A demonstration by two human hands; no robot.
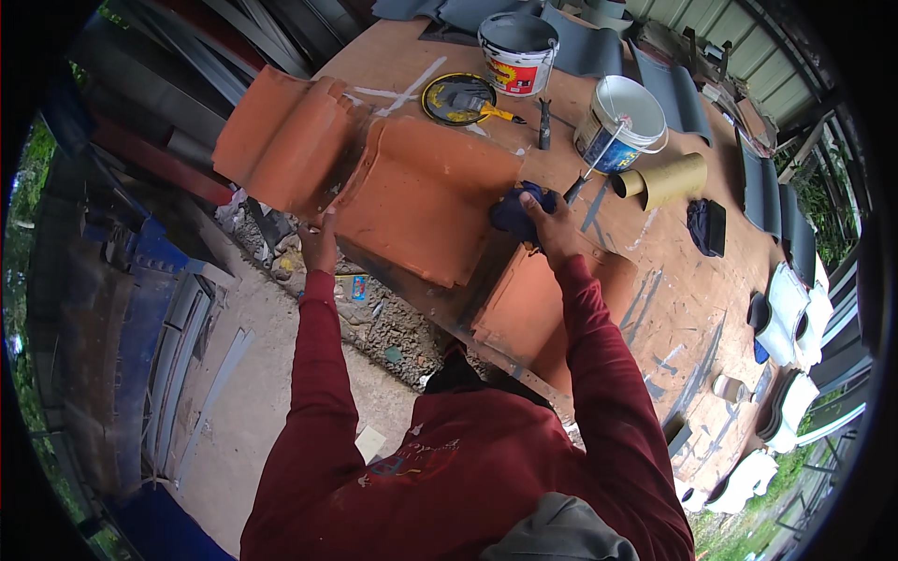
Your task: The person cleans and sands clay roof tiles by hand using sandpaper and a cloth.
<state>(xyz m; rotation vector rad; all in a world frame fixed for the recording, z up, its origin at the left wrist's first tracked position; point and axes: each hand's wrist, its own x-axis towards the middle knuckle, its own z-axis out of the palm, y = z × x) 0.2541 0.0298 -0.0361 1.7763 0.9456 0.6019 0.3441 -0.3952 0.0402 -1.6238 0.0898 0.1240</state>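
Observation:
An orange curved roof tile (416,201) lies in front of me on the brown tabletop, its near edge reaching over the table's side. My left hand (320,245) is at its left near corner, fingers partly hidden beneath the edge. At the tile's right side, my right hand (552,224) is closed around a bunched dark blue cloth (513,213). Another orange roof tile (290,140) sits to the left, and a third roof tile (538,313) lies under and beside my right forearm.
Farther back are a white paint bucket (519,70), a second bucket (619,122), a black lid (449,98) with a yellow-handled brush (500,113), and a gold-coloured roll (673,180). A black object (706,227) lies at right. Grey tiles (669,89) line the far edge.

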